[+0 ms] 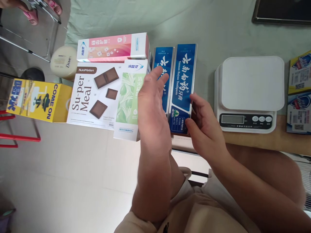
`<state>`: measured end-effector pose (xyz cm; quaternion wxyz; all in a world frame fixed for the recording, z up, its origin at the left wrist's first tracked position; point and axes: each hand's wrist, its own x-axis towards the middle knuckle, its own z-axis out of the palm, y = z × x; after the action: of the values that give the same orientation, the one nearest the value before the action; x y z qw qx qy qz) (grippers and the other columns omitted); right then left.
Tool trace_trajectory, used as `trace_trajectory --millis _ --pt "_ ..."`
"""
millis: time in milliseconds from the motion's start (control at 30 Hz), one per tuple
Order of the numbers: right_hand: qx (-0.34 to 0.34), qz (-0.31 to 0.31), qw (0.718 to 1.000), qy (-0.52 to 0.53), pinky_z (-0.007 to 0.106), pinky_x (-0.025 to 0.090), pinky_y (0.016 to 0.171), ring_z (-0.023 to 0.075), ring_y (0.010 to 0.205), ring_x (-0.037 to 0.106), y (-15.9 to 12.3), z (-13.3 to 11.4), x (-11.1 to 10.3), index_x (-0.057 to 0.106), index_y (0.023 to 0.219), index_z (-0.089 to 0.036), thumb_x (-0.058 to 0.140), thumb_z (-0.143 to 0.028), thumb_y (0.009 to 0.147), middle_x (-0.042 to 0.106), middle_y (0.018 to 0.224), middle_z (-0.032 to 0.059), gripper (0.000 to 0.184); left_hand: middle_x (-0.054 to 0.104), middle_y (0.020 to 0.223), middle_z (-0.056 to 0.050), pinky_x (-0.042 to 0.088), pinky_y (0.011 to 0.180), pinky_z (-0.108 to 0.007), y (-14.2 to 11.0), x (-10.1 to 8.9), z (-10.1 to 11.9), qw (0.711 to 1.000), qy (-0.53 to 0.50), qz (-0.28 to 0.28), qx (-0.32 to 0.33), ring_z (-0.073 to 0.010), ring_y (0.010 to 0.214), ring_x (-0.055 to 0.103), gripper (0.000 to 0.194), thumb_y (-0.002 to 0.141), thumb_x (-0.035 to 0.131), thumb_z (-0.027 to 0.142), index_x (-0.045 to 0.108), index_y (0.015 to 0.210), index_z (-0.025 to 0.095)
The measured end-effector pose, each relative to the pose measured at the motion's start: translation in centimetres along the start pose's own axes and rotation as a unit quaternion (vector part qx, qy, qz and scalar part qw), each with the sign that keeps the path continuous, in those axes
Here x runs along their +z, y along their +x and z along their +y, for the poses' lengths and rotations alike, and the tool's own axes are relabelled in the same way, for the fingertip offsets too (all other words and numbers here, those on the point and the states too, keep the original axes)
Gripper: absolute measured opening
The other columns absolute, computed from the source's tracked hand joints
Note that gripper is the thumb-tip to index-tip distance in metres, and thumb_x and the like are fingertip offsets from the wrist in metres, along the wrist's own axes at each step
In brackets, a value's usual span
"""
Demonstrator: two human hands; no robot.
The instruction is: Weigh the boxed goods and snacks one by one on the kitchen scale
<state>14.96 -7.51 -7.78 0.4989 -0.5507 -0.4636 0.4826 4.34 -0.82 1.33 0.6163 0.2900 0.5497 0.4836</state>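
Two blue toothpaste boxes lie side by side on the pale green cloth. My right hand (204, 127) is curled round the near end of the right-hand blue toothpaste box (184, 77), thumb on its right edge. My left hand (153, 103) is stretched out flat, fingers together, over the left-hand blue box (162, 60) and the edge of a green-and-white box (128, 97). It holds nothing.
Right of the hands stands a white kitchen scale (251, 92), with further blue-and-yellow boxes (300, 94) beyond it. To the left lie a Super Meal box (93, 97), a pink box (113, 47), a yellow box (39, 100) and a Dove jar (63, 61). Another person's pink sandals (32, 14) show top left.
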Motion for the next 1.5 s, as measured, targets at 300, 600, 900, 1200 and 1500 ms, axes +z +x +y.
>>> trace_trajectory --millis 300,600,900,1200,1500 --pt "0.002 -0.012 1.000 0.003 0.058 0.041 0.134 0.0251 0.160 0.044 -0.4 -0.1 -0.1 0.045 0.151 -0.035 0.051 -0.021 0.102 0.042 0.172 0.0053 0.052 0.067 0.151 0.008 0.048 0.132 -0.041 0.8 -1.8 -1.1 0.997 0.022 -0.067 0.022 -0.0262 0.159 0.048 0.033 0.100 0.046 0.059 0.062 0.119 0.038" --pt "-0.006 -0.006 1.000 -0.022 0.059 0.037 0.136 0.0247 0.163 0.038 -0.3 0.3 -0.1 0.046 0.152 -0.037 0.052 -0.023 0.099 0.044 0.171 0.0033 0.054 0.068 0.145 -0.001 0.047 0.132 -0.040 0.8 -0.7 -0.9 0.999 -0.048 -0.021 0.013 -0.0245 0.147 0.061 0.033 0.101 0.045 0.056 0.061 0.111 0.029" --pt "0.016 -0.050 0.997 0.061 0.048 0.066 0.106 0.0240 0.139 0.065 -0.4 -1.0 -0.8 0.043 0.150 -0.035 0.054 -0.022 0.099 0.052 0.165 0.0056 0.055 0.078 0.108 0.001 0.054 0.124 -0.040 -0.2 -0.9 -1.1 0.979 -0.038 -0.168 0.105 -0.0218 0.126 0.073 0.029 0.101 0.051 0.043 0.076 0.094 0.028" --pt "-0.094 0.059 0.994 -0.006 0.036 0.066 0.097 0.0168 0.108 0.075 -1.6 -3.5 -6.4 0.069 0.118 -0.031 0.058 -0.011 0.095 0.079 0.114 0.0002 0.033 0.076 0.100 -0.003 0.058 0.107 -0.044 -0.4 2.0 -2.2 0.958 0.011 -0.236 0.162 -0.0292 0.110 0.076 0.035 0.089 0.065 0.064 0.074 0.092 0.030" --pt "-0.141 0.234 0.961 -0.053 0.041 0.060 0.088 0.0224 0.097 0.069 -2.6 -3.4 -12.8 0.069 0.105 -0.035 0.058 -0.017 0.098 0.068 0.102 0.0024 0.022 0.076 0.115 -0.004 0.059 0.109 -0.038 -1.8 8.0 -6.7 0.906 0.005 -0.407 0.121 -0.0238 0.120 0.072 0.036 0.095 0.065 0.059 0.074 0.111 0.028"
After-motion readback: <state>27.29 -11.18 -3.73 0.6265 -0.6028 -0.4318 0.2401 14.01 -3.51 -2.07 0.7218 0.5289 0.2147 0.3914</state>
